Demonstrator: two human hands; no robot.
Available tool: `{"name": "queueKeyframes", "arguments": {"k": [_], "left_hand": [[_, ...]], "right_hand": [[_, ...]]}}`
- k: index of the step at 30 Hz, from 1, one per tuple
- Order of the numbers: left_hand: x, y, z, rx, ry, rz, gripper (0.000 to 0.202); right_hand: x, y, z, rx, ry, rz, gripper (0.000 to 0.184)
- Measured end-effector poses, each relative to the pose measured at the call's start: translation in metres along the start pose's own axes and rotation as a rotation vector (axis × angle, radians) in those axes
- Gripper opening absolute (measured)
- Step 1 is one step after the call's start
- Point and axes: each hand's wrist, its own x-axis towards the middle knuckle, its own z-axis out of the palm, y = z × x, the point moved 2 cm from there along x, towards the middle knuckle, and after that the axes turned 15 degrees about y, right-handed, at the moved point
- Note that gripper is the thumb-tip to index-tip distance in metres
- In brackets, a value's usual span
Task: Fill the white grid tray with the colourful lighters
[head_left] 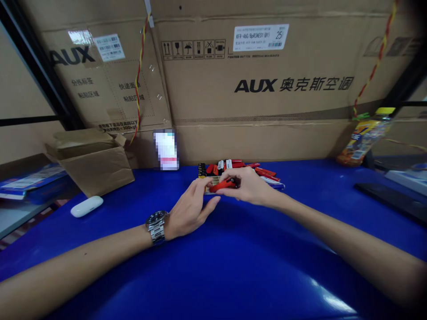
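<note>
My right hand (248, 186) pinches a small red piece with a dark end (224, 184) between thumb and fingers; its exact kind is too small to make out. Beneath it lies a shallow tray with small compartments (216, 179), largely covered by my hands. At the tray's left side rests my left hand (191, 206), fingers stretched out and thumb held apart, with a metal watch (156, 226) on the wrist. Just behind are several red and white pieces (236, 164) in a pile, with black pieces (202, 169) to their left.
A large cardboard box (267, 124) walls off the back of the blue table (253, 266). A phone (167, 150) leans against it. To the left stand an open small carton (100, 166) and a white earbud case (86, 206). On the right are a drink bottle (363, 138) and a black flat object (393, 200).
</note>
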Motion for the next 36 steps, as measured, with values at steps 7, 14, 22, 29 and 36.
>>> {"name": "queueKeyframes", "arguments": {"k": [7, 14, 22, 29, 36], "left_hand": [[0.009, 0.004, 0.014, -0.188, -0.119, -0.206, 0.038], [0.012, -0.008, 0.015, -0.551, -0.13, -0.63, 0.013], [0.016, 0.003, 0.027, -0.94, -0.007, -0.923, 0.032], [0.014, 0.004, 0.024, -0.886, -0.044, -0.999, 0.062], [0.013, 0.0, 0.024, -0.664, 0.011, -1.002, 0.051]], "right_hand": [[-0.008, 0.015, 0.013, 0.373, -0.085, 0.234, 0.027], [-0.009, 0.032, 0.004, -0.077, 0.134, -0.033, 0.02], [-0.02, 0.033, 0.019, -0.481, -0.029, -0.244, 0.025], [-0.023, 0.034, 0.02, -0.515, -0.056, -0.183, 0.028], [-0.023, 0.037, 0.021, -0.525, -0.068, -0.188, 0.029]]}}
